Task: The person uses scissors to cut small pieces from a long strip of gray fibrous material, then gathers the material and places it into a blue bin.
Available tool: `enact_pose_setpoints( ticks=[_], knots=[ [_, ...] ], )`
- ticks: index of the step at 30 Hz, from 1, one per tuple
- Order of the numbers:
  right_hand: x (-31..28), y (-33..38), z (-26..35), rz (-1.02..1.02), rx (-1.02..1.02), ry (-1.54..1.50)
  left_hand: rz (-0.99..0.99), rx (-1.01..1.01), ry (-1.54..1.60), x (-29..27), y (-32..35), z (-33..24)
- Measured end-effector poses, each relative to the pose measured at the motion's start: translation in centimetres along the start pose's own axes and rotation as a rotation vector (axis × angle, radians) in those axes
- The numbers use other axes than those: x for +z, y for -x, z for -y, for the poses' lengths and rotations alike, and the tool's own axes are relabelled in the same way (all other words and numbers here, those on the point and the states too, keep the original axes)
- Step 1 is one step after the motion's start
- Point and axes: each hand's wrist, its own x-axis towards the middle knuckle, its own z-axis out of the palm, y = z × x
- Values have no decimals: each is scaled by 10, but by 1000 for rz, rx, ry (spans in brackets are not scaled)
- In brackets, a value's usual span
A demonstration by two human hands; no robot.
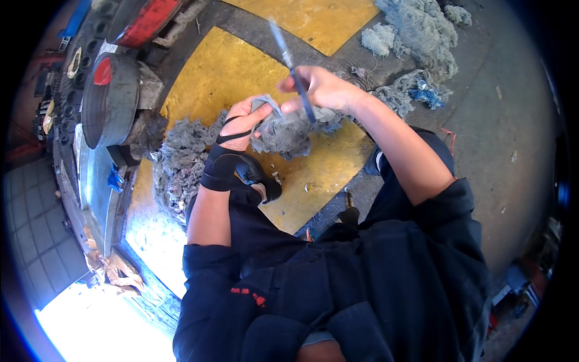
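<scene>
My left hand (pixel 239 123), with a black brace around its wrist, pinches a piece of grey cloth (pixel 267 102) between thumb and fingers. Just to the right, my right hand (pixel 325 87) is closed around a slim knife-like tool (pixel 297 75). The tool has a dark handle and a pale narrow end pointing up and away; motion blurs it, so its exact kind is unclear. Under both hands is a tangled clump of grey fibre (pixel 289 137); whether it hangs from the cloth or lies below, I cannot tell.
Yellow mats (pixel 208 72) cover part of the floor. A heap of grey fibre (pixel 181 154) lies at left, and a paler heap (pixel 425 36) at far right with a blue scrap (pixel 426 95) nearby. A thick dark disc (pixel 120 111) and a red round part (pixel 151 21) stand at left.
</scene>
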Motion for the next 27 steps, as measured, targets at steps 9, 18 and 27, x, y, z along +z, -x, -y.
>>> enact_pose_setpoints(
  ticks=[9, 18, 27],
  knots=[
    [12, 3, 10, -56, -20, 159, 10, 80, 38, -6, -4, -3],
    [-13, 10, 22, -433, -89, 807, -387, 120, 9, -21, -7, 8],
    [-108, 26, 5, -906, -54, 659, -1002, 297, 304, -150, 14, 73]
  ],
)
